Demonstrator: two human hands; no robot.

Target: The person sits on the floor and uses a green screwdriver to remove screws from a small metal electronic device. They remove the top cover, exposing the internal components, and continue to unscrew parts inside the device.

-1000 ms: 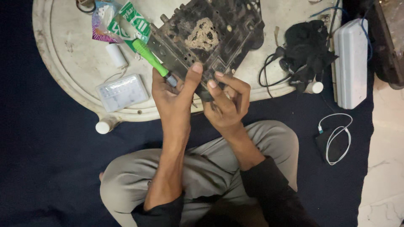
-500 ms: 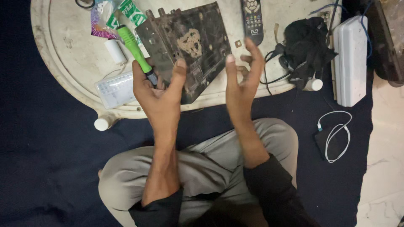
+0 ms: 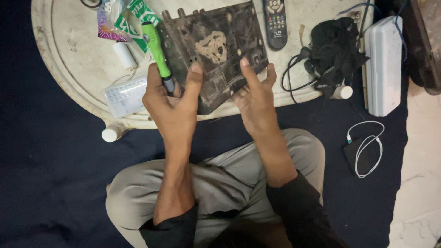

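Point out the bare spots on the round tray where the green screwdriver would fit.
Free: the round white tray left of the small white spool, above the clear plastic case. Crowded: the middle under the dark metal panel, and the right by the black remote and black cables.

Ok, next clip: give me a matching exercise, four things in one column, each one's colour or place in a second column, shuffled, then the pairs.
Things:
1. screwdriver
2. circuit board
3. remote control
4. coiled cable

Colour or place:
A. white, on the dark floor cloth to the right
B. green handle, in the left hand
C. dark with a pale patch, tilted up between both hands
D. black, on the pale tray past the right hand

Pairs: 1-B, 2-C, 3-D, 4-A
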